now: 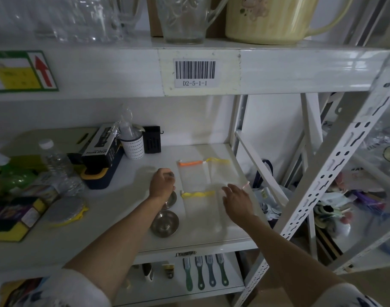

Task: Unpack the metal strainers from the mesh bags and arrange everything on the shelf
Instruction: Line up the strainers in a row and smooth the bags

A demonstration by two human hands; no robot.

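Near the shelf's (114,218) front edge, the left hand (162,183) grips a metal strainer (170,173) in curled fingers while the right hand (237,201) hovers open-fingered over flat mesh bags (195,177).

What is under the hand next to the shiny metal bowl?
Under the left hand sits another metal strainer; only its rim peeks out by the wrist, just behind the uncovered strainer. The hand hides the rest, and whether the fingers hold something.

Two metal strainers (164,222) (170,197) (one half under an arm), three flat mesh bags (195,173) (220,171) (199,209), four green brushes (204,272).
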